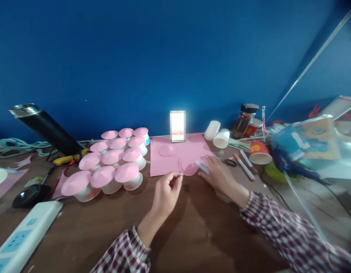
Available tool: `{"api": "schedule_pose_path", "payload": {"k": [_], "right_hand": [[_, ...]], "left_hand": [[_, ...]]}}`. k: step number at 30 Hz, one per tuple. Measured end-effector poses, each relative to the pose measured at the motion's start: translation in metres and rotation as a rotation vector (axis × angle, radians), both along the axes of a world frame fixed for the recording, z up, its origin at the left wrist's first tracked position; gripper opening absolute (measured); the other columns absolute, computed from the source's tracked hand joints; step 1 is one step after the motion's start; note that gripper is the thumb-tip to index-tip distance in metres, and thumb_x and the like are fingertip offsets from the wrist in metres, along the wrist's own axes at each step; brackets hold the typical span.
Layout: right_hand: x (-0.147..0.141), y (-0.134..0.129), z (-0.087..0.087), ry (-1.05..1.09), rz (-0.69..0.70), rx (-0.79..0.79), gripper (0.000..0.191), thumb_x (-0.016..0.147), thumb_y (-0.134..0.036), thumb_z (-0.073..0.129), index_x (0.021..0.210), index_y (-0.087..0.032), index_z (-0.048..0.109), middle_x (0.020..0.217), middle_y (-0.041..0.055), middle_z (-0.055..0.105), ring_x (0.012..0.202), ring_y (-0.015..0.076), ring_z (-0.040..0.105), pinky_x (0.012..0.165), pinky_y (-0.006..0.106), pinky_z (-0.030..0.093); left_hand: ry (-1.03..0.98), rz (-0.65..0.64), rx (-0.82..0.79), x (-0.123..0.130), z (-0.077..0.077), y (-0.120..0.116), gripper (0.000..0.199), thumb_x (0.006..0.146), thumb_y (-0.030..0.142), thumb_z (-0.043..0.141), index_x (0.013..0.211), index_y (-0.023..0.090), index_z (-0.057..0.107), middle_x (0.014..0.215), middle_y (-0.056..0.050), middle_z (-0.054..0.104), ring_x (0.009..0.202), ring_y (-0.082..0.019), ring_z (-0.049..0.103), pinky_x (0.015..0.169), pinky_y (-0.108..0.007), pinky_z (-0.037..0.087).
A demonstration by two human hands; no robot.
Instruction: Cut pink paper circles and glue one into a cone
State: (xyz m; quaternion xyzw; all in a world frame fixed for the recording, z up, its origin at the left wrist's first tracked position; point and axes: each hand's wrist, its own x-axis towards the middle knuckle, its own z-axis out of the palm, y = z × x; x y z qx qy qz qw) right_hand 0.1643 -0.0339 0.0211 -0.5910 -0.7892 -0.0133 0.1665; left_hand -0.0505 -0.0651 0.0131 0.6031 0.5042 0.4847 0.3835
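A pink sheet (164, 165) lies flat at the middle of the table, with a pink paper disc (167, 151) on it. At the sheet's front edge my left hand (167, 190) is closed in a pinch; whatever is between its fingertips is too small to name. My right hand (217, 174), slightly blurred, has its fingers spread over the sheet's right front corner, close to a rounded pink outline. A pale, pen-like thing shows by its fingers, and I cannot tell whether it is held. Left of the sheet, several small cups carry pink paper cones (103, 176).
A power strip (31, 235) and a black flask (50, 131) are at the left. White cups (221, 138), markers (244, 167), a red cup (259, 153), a lidded jar (245, 121) and a clear bag with a blue and yellow print stand right. A blue wall rises behind.
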Motion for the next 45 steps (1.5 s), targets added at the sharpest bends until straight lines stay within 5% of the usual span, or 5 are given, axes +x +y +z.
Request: {"api": "schedule_pose_path", "payload": {"k": [12, 18, 27, 40, 45], "right_hand": [[0.018, 0.003, -0.026, 0.549, -0.050, -0.018, 0.038, 0.088, -0.029, 0.053, 0.124, -0.015, 0.052, 0.105, 0.0136, 0.066, 0.093, 0.0266, 0.064, 0.082, 0.041, 0.050], [0.013, 0.004, -0.028, 0.977, 0.060, -0.126, 0.034, 0.087, -0.033, 0.056, 0.117, -0.017, 0.058, 0.116, 0.0108, 0.064, 0.105, 0.0234, 0.059, 0.094, 0.039, 0.045], [0.007, -0.004, -0.019, 1.277, 0.031, -0.332, 0.038, 0.082, -0.041, 0.061, 0.114, -0.021, 0.056, 0.107, 0.0086, 0.067, 0.090, 0.0205, 0.062, 0.071, 0.030, 0.050], [-0.014, -0.027, -0.012, 1.449, 0.148, -0.611, 0.029, 0.085, -0.042, 0.060, 0.105, -0.021, 0.061, 0.067, -0.0022, 0.055, 0.056, 0.0095, 0.049, 0.047, 0.019, 0.038], [-0.022, -0.031, -0.016, 1.543, 0.154, -0.731, 0.032, 0.078, -0.041, 0.069, 0.100, -0.019, 0.063, 0.068, -0.0014, 0.055, 0.055, 0.0098, 0.047, 0.048, 0.021, 0.040]], "left_hand": [[0.932, 0.097, -0.009, 0.031, -0.007, 0.052, 0.037, 0.082, 0.047, 0.055, 0.104, 0.019, 0.064, 0.101, -0.012, 0.059, 0.094, -0.026, 0.056, 0.071, -0.031, 0.041], [0.809, 0.092, 0.032, 0.033, -0.015, 0.057, 0.027, 0.080, 0.032, 0.060, 0.102, 0.019, 0.064, 0.102, -0.011, 0.060, 0.095, -0.025, 0.057, 0.076, -0.032, 0.042], [0.275, 0.058, -0.057, 0.018, -0.002, 0.046, 0.030, 0.075, 0.029, 0.062, 0.101, 0.014, 0.059, 0.075, -0.003, 0.064, 0.067, -0.017, 0.060, 0.064, -0.028, 0.045], [0.944, 0.091, 0.063, -0.033, 0.004, -0.017, 0.028, 0.088, 0.041, 0.049, 0.106, 0.022, 0.060, 0.089, -0.007, 0.069, 0.078, -0.023, 0.065, 0.063, -0.032, 0.047], [0.757, -0.288, 0.357, -0.042, -0.004, -0.003, 0.018, 0.088, 0.021, 0.052, 0.100, 0.020, 0.065, 0.104, -0.006, 0.068, 0.100, -0.020, 0.059, 0.089, -0.036, 0.047]]}}
